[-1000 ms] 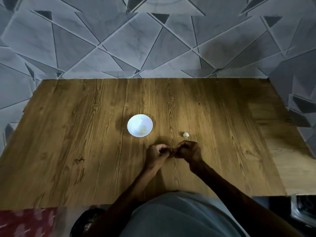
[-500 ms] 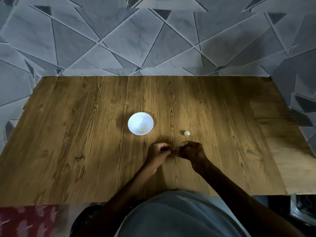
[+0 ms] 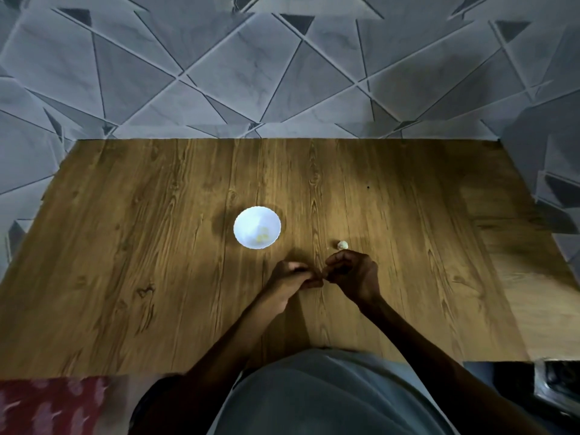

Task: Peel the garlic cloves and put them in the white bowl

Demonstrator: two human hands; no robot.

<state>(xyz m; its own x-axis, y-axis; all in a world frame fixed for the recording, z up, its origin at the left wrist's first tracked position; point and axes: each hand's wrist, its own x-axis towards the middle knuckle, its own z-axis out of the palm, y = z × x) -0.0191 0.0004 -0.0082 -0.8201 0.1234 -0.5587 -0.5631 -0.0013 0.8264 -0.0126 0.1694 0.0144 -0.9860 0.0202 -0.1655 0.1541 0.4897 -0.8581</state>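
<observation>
Head view. The left hand (image 3: 293, 279) and right hand (image 3: 353, 274) were at the near middle of the wooden table (image 3: 125, 246), fingers curled and their tips meeting. Whether they pinched anything was too dark to tell. One whitish garlic clove (image 3: 342, 245) lay just beyond the right hand. The white bowl (image 3: 248, 221), farther left, held yellowish pieces (image 3: 263, 236).

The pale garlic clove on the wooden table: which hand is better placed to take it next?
Probably the right hand: it is beside the pale garlic clove; the left hand sits nearer the round white bowl.
</observation>
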